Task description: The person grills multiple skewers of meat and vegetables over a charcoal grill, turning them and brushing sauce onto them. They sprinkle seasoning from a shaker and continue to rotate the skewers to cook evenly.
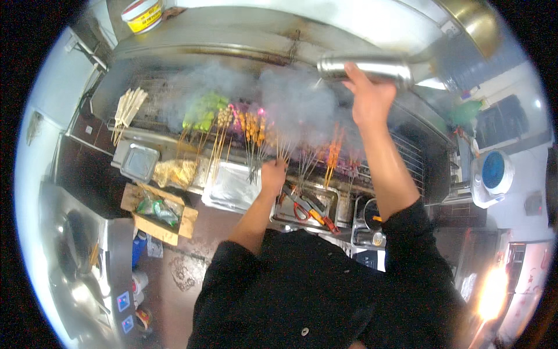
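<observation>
My left hand [273,175] grips the ends of several thin skewers [284,148] at the grill's near edge; smoke veils their far ends. Raised over the grill on the right, my right hand [372,102] holds a stainless steel canister [381,69] tipped on its side, its narrower end pointing left into the smoke. Along the charcoal grill [148,78] lie green vegetable skewers [205,109], small pale pieces on bamboo sticks [224,117], orange-brown meat skewers [252,126] and more orange skewers [334,148]. A bundle of white skewered strips [130,104] rests at the left end.
A shiny metal tray [231,181] lies left of my left forearm. Red-handled scissors [301,212] and a yellow-and-red-handled tool [320,218] sit on another tray [285,216]. An open cardboard box [187,222] stands lower left. At the right is a fan [492,172].
</observation>
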The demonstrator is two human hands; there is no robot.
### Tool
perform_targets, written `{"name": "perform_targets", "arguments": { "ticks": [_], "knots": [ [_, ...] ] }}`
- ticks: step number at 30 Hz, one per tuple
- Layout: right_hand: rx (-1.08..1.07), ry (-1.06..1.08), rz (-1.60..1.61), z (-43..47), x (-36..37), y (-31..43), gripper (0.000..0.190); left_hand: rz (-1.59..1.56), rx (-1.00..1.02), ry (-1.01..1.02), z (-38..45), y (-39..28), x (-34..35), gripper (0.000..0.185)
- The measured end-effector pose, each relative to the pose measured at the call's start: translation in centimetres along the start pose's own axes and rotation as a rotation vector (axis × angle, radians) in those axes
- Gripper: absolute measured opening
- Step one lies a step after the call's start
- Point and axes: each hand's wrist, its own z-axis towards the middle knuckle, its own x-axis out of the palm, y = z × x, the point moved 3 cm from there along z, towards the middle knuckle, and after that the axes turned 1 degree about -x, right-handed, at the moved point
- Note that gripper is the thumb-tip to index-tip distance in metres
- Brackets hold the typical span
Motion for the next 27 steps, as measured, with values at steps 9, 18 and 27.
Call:
{"name": "perform_targets", "arguments": {
  "ticks": [9,18,27],
  "knots": [
    [-0.003,0.048,-0.217,0.4,-1.1,0.6,0.038,-0.167,-0.242,0.193,-1.7,1.2,-0.1,0.029],
    [-0.067,-0.056,-0.232,-0.1,-5.3,0.9,0.03,-0.415,-0.379,0.326,-1.9,2.6,1.7,0.023],
    [0.14,-0.015,-0.186,0.9,-4.2,-1.1,0.029,-0.437,-0.501,0.402,-2.1,2.2,1.8,0.024]
  ]
}}
